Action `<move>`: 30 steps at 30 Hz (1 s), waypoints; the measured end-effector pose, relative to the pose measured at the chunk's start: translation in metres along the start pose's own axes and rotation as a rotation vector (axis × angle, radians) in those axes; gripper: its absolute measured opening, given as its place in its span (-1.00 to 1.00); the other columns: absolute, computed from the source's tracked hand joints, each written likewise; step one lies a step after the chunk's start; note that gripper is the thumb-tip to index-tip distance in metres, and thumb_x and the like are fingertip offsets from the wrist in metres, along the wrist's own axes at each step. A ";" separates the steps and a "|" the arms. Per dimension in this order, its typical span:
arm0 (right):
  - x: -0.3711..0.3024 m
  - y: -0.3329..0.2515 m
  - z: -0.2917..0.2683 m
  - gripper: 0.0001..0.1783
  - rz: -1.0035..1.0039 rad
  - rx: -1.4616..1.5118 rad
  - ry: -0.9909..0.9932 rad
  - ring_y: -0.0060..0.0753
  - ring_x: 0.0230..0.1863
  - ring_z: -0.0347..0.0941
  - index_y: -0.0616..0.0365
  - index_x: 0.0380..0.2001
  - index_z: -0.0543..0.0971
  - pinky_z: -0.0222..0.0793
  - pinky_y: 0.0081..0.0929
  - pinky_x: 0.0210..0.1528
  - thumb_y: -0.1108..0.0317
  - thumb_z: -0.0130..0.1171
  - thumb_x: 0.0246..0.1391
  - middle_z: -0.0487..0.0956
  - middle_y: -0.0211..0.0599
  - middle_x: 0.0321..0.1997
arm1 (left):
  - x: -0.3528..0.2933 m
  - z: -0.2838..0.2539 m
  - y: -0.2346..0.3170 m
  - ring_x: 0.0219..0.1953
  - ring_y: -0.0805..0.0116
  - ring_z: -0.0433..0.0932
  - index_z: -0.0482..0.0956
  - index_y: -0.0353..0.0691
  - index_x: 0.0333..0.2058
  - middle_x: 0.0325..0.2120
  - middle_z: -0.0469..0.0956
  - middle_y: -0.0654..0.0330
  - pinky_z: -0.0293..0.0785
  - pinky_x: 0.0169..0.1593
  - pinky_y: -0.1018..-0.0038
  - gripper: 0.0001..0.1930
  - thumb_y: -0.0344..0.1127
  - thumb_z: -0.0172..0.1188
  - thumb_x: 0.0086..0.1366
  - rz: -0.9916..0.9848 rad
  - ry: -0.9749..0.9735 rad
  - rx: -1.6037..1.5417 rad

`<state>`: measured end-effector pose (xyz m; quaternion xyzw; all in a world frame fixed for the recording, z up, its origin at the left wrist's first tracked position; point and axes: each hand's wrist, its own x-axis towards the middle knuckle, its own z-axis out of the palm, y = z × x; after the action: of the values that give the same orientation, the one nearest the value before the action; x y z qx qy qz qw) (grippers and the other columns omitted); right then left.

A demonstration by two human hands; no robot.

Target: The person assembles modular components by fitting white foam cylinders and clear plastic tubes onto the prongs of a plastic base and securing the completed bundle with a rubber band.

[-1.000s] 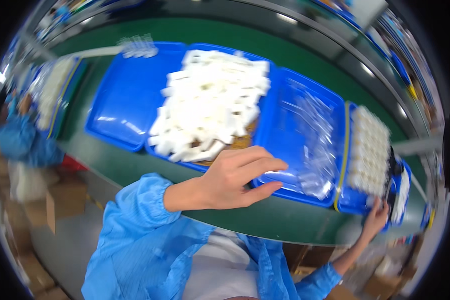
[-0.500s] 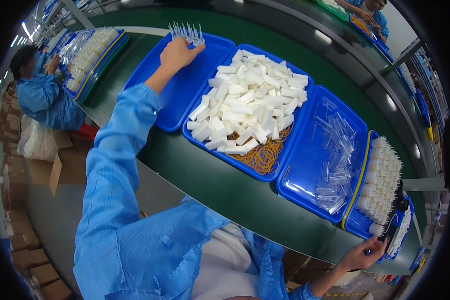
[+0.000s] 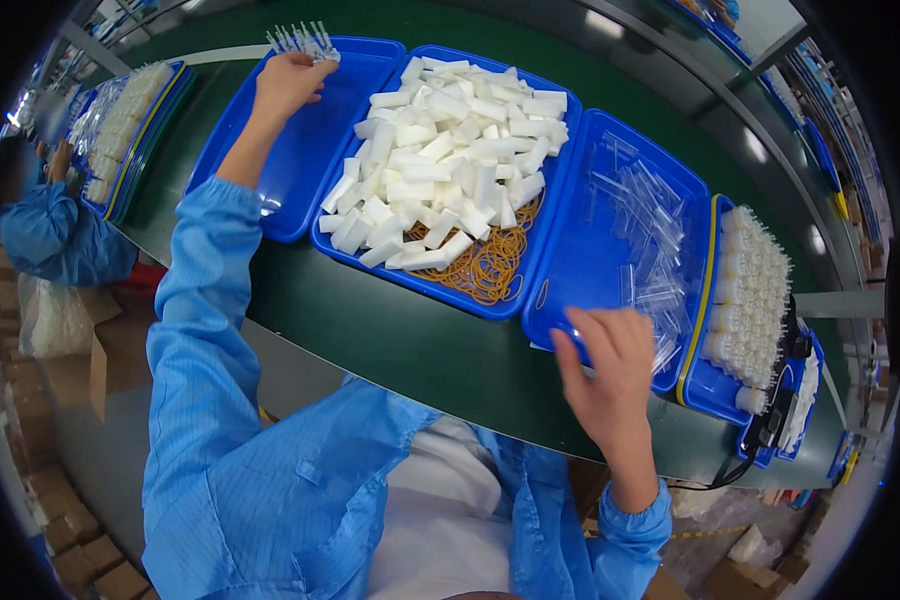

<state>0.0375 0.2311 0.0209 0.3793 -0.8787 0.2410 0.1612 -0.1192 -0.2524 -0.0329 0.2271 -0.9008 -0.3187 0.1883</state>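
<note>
My left hand [image 3: 290, 84] is closed round the base of a cluster of clear, thin-tipped plastic pieces [image 3: 306, 42], at the far corner of the left blue tray [image 3: 280, 165]. The pieces' tips point upward; how they are joined cannot be made out. My right hand [image 3: 610, 372], slightly blurred, hovers over the near edge of a blue tray [image 3: 560, 285] with loose clear plastic tubes [image 3: 660, 235]. Its thumb and fingers are apart, with nothing visible between them. Between both hands, another tray holds white foam blocks [image 3: 440, 165] and tan rubber bands [image 3: 485, 265].
Rows of white, spiky-topped bundles [image 3: 745, 290] fill a tray on the right, beside a black device [image 3: 770, 425] with a cable. More such bundles [image 3: 130, 120] stand at far left near a co-worker in blue [image 3: 60, 235]. A green tabletop [image 3: 370, 330] lies under the trays.
My right hand has come leftward from the bundles at the right to the tube tray. My left hand stays by the left tray's far corner with the cluster. The whole view has shifted.
</note>
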 end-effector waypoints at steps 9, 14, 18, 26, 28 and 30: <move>0.067 -0.027 0.064 -0.69 -0.149 0.196 -0.188 -0.23 -0.18 0.37 0.21 -0.12 0.57 0.26 -0.31 -0.12 0.43 0.27 0.03 0.44 -0.27 -0.30 | -0.097 -0.043 0.085 -0.08 0.25 0.68 0.61 -0.37 -0.04 -0.15 0.66 0.04 0.64 -0.02 0.41 -0.59 -0.17 0.31 0.26 0.134 -0.191 -0.564; 0.079 -0.023 0.076 -0.79 -0.187 0.172 -0.198 -0.15 -0.24 0.36 0.24 -0.26 0.61 0.29 -0.29 -0.14 0.49 0.25 -0.05 0.42 -0.20 -0.34 | -0.131 -0.043 0.127 -0.02 0.19 0.65 0.57 -0.37 0.00 -0.14 0.64 0.02 0.63 0.01 0.37 -0.61 -0.22 0.26 0.31 0.270 -0.428 -0.661; 0.069 -0.011 0.048 -0.73 -0.079 0.453 -0.119 -0.08 -0.19 0.47 0.27 -0.18 0.63 0.38 -0.31 -0.10 0.58 0.28 -0.03 0.56 -0.08 -0.25 | -0.158 -0.032 0.146 -0.05 0.28 0.64 0.53 -0.36 -0.06 -0.14 0.62 0.05 0.64 -0.04 0.40 -0.66 -0.37 0.33 0.23 0.288 -0.553 -0.717; 0.027 0.030 -0.021 -0.67 0.332 0.620 0.060 -0.36 -0.18 0.52 0.35 -0.03 0.61 0.39 -0.53 -0.15 0.65 0.20 0.10 0.61 -0.13 -0.15 | -0.205 -0.009 0.194 -0.20 0.40 0.63 0.36 -0.32 -0.21 -0.29 0.61 0.06 0.61 -0.22 0.48 -0.66 -0.53 0.33 0.08 0.064 -1.013 -0.713; 0.014 0.041 -0.020 -0.71 0.356 0.714 0.259 -0.41 -0.26 0.50 0.43 -0.05 0.58 0.39 -0.53 -0.20 0.64 0.18 0.13 0.59 -0.14 -0.17 | -0.212 0.003 0.199 -0.21 0.40 0.63 0.36 -0.33 -0.23 -0.28 0.62 0.06 0.61 -0.22 0.49 -0.66 -0.54 0.33 0.08 0.039 -1.066 -0.710; 0.008 0.043 -0.025 -0.71 0.430 0.820 0.327 -0.43 -0.26 0.49 0.42 -0.06 0.58 0.37 -0.53 -0.17 0.63 0.18 0.13 0.58 -0.15 -0.18 | -0.217 0.015 0.197 -0.23 0.41 0.63 0.35 -0.33 -0.25 -0.29 0.62 0.07 0.61 -0.22 0.52 -0.68 -0.57 0.31 0.07 0.075 -1.027 -0.699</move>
<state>0.0027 0.2661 0.0325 0.1785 -0.7329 0.6515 0.0810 -0.0039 0.0061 0.0436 -0.0622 -0.7261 -0.6566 -0.1944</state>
